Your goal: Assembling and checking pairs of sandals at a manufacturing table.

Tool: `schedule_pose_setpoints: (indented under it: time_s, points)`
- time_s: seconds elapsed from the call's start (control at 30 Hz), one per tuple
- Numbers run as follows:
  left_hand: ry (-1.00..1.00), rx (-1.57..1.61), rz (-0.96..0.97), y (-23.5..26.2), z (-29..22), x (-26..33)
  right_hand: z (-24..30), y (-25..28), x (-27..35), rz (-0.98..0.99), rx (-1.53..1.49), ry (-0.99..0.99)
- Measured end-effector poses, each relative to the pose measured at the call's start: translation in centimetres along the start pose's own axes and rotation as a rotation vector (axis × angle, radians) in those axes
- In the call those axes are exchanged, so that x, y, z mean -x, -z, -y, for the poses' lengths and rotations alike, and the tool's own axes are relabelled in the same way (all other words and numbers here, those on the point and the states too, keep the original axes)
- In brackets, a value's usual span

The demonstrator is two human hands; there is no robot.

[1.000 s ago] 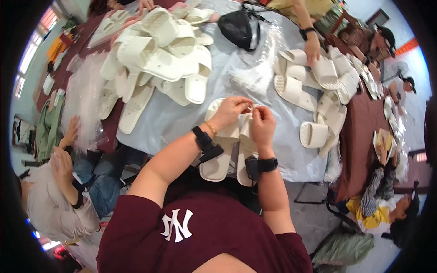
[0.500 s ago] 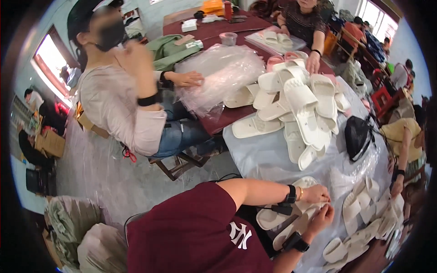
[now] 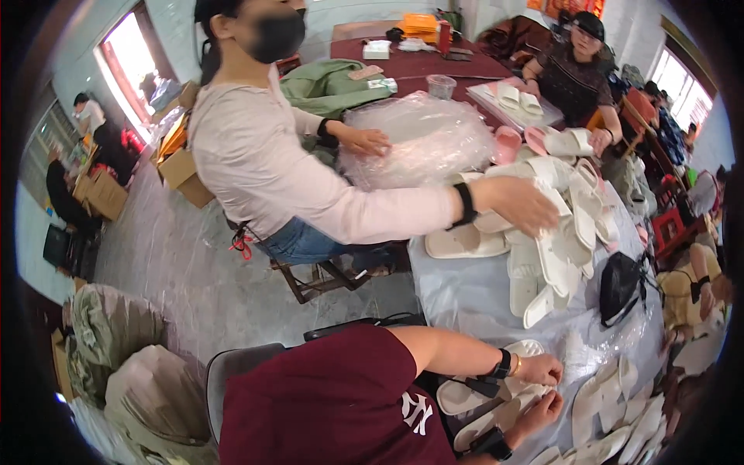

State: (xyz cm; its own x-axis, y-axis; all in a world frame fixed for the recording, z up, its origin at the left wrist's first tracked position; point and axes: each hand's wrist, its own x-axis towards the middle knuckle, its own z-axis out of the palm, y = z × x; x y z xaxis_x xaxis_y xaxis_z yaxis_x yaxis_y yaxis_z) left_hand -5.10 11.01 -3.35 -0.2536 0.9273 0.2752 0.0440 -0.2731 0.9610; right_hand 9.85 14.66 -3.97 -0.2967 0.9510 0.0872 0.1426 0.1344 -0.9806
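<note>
My left hand (image 3: 540, 370) and my right hand (image 3: 542, 412) are close together at the edge of the blue-grey covered table. Their fingers are closed, pinching the upper part of a white slipper (image 3: 493, 425); the exact spot between the fingertips is too small to make out. Beside it, partly under my left forearm, lies another white slipper (image 3: 459, 397). Both my wrists carry black bands, and a gold bracelet shows on the left one.
A heap of white slippers (image 3: 542, 267) covers the table's far part, with a co-worker's hand (image 3: 521, 203) over it. Clear plastic bags (image 3: 418, 128) lie behind. To the right are a black bag (image 3: 622, 288) and more white slippers (image 3: 593, 403). Another person sits at the far side.
The view has shifted, so the scene sits further right. The masked co-worker's raised arm has come down and stretched over the slipper heap. My hands still hold the slipper.
</note>
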Motion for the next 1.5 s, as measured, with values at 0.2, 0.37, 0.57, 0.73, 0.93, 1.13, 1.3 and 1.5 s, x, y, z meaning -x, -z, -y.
schedule_pose_setpoints:
  time_s: [0.2,0.37,0.57,0.73,0.93,1.13,1.3,1.5]
  points:
    - [0.125,0.137,0.083,-1.4,0.6,-0.5,3.2,-0.6,1.9,-0.064,-0.031,0.0]
    - [0.064,0.135,-0.049,-0.9,1.1,-0.2,2.9,0.2,1.4,0.052,0.116,-0.145]
    - [0.056,0.115,0.018,-1.0,0.4,-0.2,5.3,-0.4,2.3,-0.005,0.171,-0.085]
    - [0.083,0.15,0.01,-1.0,0.7,-0.4,5.0,-0.5,2.2,0.008,0.231,-0.009]
    - [0.158,0.217,0.012,-1.1,1.2,-0.5,7.1,-1.1,3.0,-0.014,0.3,-0.031]
    - [0.184,0.193,0.01,-1.3,2.5,-1.1,6.3,-0.7,2.5,0.018,0.262,-0.028]
    - [0.172,0.162,0.034,-1.5,3.0,-1.1,5.1,-0.4,2.1,0.023,0.186,-0.016]
    - [0.158,0.135,0.067,-1.6,2.8,-0.9,4.8,-0.2,1.9,0.011,0.195,-0.038]
